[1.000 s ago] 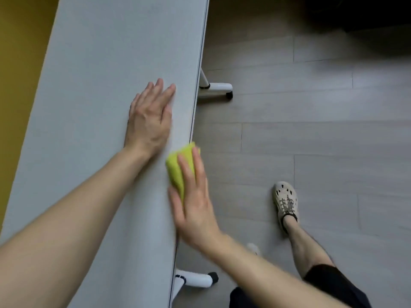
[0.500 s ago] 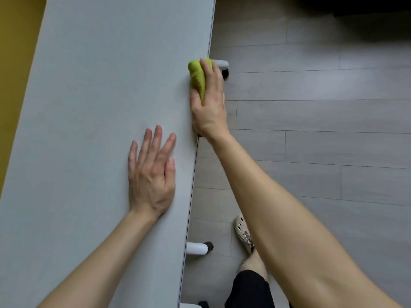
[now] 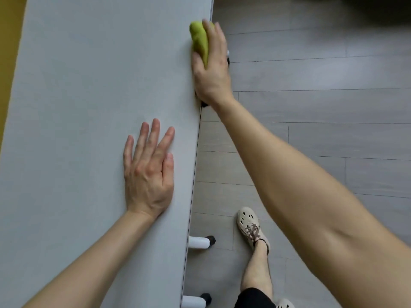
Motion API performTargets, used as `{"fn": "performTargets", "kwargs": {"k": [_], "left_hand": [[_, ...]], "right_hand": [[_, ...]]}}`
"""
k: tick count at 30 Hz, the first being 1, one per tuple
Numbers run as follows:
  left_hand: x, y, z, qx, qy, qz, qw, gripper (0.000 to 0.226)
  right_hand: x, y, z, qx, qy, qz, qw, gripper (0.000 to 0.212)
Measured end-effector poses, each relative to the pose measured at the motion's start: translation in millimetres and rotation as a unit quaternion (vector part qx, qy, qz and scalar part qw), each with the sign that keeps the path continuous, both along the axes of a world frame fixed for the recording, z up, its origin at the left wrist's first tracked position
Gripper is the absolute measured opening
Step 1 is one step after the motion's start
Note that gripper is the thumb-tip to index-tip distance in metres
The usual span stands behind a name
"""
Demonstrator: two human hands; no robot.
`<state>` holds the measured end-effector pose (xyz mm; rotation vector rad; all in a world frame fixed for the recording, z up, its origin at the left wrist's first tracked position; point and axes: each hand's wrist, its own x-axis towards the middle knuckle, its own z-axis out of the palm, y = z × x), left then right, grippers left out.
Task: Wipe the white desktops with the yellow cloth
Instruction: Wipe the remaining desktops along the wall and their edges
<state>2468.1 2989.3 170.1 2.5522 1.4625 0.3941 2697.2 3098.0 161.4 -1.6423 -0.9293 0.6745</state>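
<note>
The left hand (image 3: 148, 172) lay palm down on the white desktop (image 3: 89, 85) near its right edge, its fingers (image 3: 153, 134) straight and slightly spread, holding nothing. Farther along that edge, the right hand (image 3: 212, 72) gripped the yellow cloth (image 3: 200, 41), which was bunched against the desktop's rim. Its thumb lay on the desktop side, and its fingers, close together, draped over the cloth toward the grey plank floor (image 3: 322, 107). A beige shoe (image 3: 251, 227) stood on the floor beside a white desk foot (image 3: 199, 242).
</note>
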Motion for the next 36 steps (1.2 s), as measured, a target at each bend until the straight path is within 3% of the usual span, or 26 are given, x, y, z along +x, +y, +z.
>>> {"fn": "performTargets", "kwargs": {"k": [4,6,10,12,18,21,24,26,29,31,36], "left_hand": [[0,0,0,0.005,0.007,0.000,1.000,0.055],[0,1,-1,0.011,0.012,-0.006,1.000,0.054],[-2,3,-3,0.015,0.015,-0.009,1.000,0.054],[-1,3,-3,0.014,0.016,-0.011,1.000,0.054],[-1,4,-2,0.009,0.013,-0.001,1.000,0.055],[0,5,-3,0.000,0.000,-0.001,1.000,0.055],[-1,5,-5,-0.014,-0.025,0.000,1.000,0.053],[-5,6,-4,-0.020,-0.049,-0.007,0.999,0.051],[-13,5,5,-0.050,-0.076,-0.021,0.996,0.046],[-20,-8,11,-0.067,-0.070,-0.026,0.995,0.045],[-74,-97,10,-0.051,-0.026,-0.024,0.998,0.049]], "right_hand": [[-30,-39,-3,0.039,0.002,-0.031,0.999,0.062],[-83,-121,-2,0.048,0.022,-0.026,0.998,0.061],[-169,-282,19,0.011,0.075,0.076,0.994,0.070],[-161,-274,15,0.004,0.077,0.084,0.993,0.069],[-57,-89,-1,0.019,0.044,0.018,0.999,0.066],[-25,-45,-4,0.013,0.034,0.025,0.999,0.067],[-50,-77,-1,0.016,0.019,-0.001,1.000,0.064],[-102,-152,-1,0.038,0.025,-0.013,0.999,0.062],[-190,-306,11,0.030,0.058,0.069,0.995,0.069],[-215,-365,19,0.007,0.065,0.113,0.991,0.073],[-153,-253,11,0.013,0.045,0.061,0.997,0.067]]}}
